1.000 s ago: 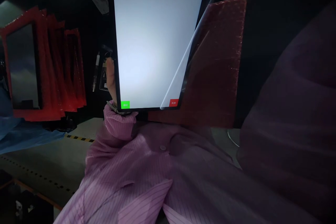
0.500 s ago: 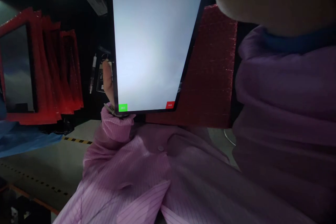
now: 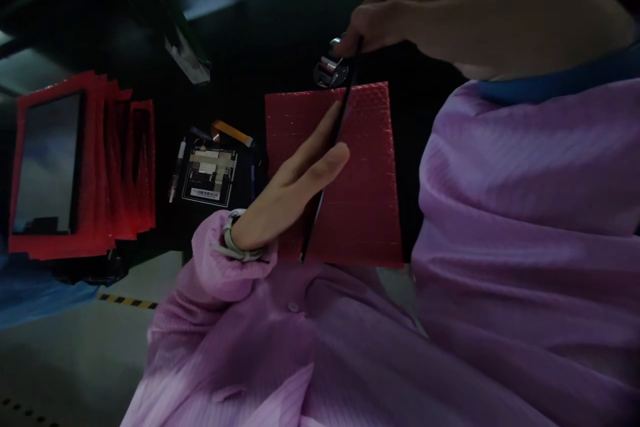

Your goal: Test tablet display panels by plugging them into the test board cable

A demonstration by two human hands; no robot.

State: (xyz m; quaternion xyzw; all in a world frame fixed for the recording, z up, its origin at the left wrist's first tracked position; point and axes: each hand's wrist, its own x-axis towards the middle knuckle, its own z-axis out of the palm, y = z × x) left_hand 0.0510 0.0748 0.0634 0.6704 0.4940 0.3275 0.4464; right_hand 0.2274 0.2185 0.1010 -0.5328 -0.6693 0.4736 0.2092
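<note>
A thin dark panel (image 3: pixel 345 107) stands edge-on above a red bubble-wrap sheet (image 3: pixel 370 180), tilted so that its face cannot be seen. My left hand (image 3: pixel 295 187) grips the panel's long edge between thumb and fingers, partway along. At its far end, my right hand (image 3: pixel 390 23) pinches the panel near the corner. Just beyond the red sheet, a shiny round metal object (image 3: pixel 330 71) sits close to my right fingertips.
Left of the hands lie a small circuit board module (image 3: pixel 209 173) with an orange flex cable (image 3: pixel 233 133) and a pen (image 3: pixel 177 170). Farther left, a dark-framed screen (image 3: pixel 47 163) rests on stacked red bubble-wrap sleeves (image 3: pixel 113 173).
The panel has turned from showing its bright, lit face to edge-on. Both hands are now in fuller view, and the circuit board module and metal object have come into sight.
</note>
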